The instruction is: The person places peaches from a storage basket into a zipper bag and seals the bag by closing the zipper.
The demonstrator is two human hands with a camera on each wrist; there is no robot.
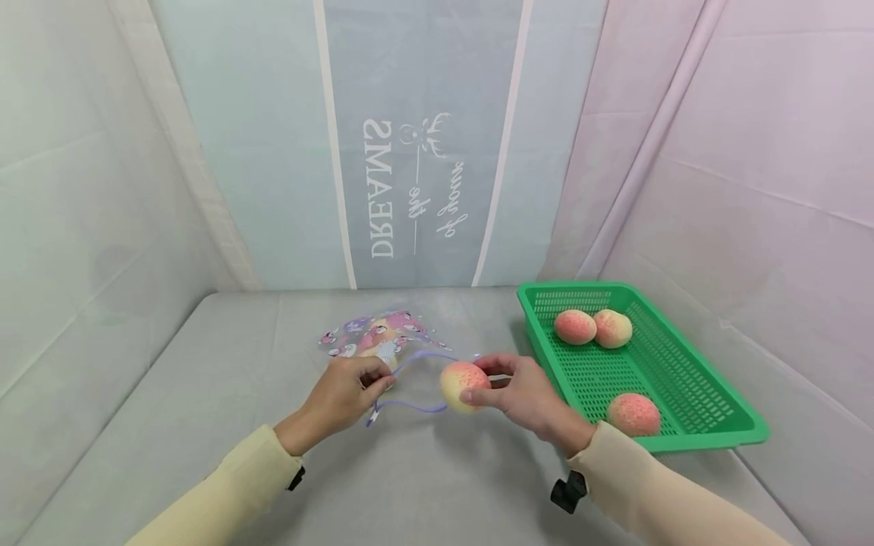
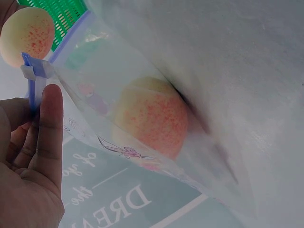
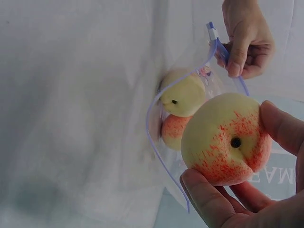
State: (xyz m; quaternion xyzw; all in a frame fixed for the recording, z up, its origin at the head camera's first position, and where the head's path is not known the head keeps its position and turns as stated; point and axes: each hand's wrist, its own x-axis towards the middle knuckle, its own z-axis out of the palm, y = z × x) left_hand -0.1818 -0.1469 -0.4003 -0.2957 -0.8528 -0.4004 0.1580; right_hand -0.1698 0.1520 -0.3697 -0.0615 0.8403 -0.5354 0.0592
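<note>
I'm watching the left hand (image 1: pixel 344 393) pinching a thin, clear, lilac-edged plastic bag (image 1: pixel 378 334); the right hand (image 1: pixel 524 396) is gripping a rounded peach (image 1: pixel 457 388), pale yellow, speckled red.

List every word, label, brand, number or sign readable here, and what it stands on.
"DREAMS": backdrop cloth, large capitals.
"the": same cloth.
"of", then a script word starting "yo", its end unclear: same cloth.
Any lettering in the print on the zip bag: too small to read.
No number is legible.

Right wrist view: right hand (image 3: pixel 266 213) cropped; lower bagged peach (image 3: pixel 174 130) partly hidden.
</note>
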